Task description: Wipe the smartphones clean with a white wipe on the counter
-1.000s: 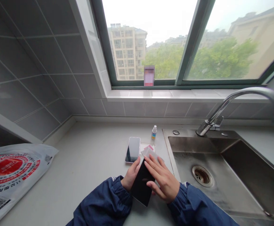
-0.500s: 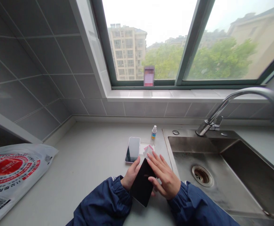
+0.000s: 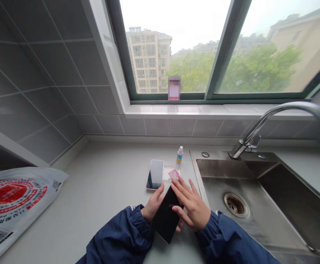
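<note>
A black-faced smartphone [image 3: 166, 220] with a thin pale edge is tilted in my left hand [image 3: 153, 205]. My left thumb lies along its left side, and some of the left fingers show under its right edge. Over the top right part of the screen lies my right hand [image 3: 191, 205], fingers stretched out and slightly apart. A small whitish piece [image 3: 173, 179] shows by the right fingertips; I cannot tell whether they touch it. Just beyond are a pink-and-white packet [image 3: 173, 173] and a second phone [image 3: 155, 175] lying on the counter.
A small white dropper bottle [image 3: 180, 154] stands behind the packet. To the right is a steel sink [image 3: 199, 172] with a chrome faucet [image 3: 258, 123]. A printed plastic bag [image 3: 14, 220] lies at the left of the pale counter [image 3: 94, 190]. The window [image 3: 170, 44] is behind.
My right fingers have shifted slightly across the top of the phone. Less of the whitish piece shows near the fingertips, and more of the pink packet shows. My left hand keeps its hold.
</note>
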`<act>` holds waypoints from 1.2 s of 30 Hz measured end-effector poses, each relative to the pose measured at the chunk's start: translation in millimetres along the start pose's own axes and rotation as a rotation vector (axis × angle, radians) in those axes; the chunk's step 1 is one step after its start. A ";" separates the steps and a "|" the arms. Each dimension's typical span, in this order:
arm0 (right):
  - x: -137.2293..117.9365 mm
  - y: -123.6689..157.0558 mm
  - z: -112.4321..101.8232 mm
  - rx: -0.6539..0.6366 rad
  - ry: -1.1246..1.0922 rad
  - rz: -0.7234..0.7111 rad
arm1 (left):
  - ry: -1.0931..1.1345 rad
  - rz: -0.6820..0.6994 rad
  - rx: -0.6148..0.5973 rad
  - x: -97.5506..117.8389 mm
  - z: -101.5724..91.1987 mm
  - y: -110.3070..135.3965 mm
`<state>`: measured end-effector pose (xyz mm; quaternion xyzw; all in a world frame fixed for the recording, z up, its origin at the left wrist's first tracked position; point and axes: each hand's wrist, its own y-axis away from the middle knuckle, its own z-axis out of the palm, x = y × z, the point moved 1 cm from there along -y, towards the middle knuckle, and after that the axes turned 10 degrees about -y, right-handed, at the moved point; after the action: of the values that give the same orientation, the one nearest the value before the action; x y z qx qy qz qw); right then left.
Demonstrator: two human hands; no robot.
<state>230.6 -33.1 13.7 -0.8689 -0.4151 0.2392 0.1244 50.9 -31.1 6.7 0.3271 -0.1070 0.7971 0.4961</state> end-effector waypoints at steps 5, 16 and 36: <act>-4.9 -0.9 -2.1 -0.054 -0.029 -0.024 | -0.020 0.066 0.093 2.8 1.4 -2.2; -21.4 -2.8 -1.9 -0.089 -0.117 -0.096 | 0.147 0.173 0.145 8.3 11.0 -2.7; -25.1 -1.9 -0.5 -0.054 -0.067 -0.076 | 0.042 0.198 0.179 4.5 10.0 -2.4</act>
<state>216.0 -51.5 22.9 -0.8471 -0.4580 0.2518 0.0960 55.8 -31.6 16.8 0.3411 -0.0567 0.8553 0.3858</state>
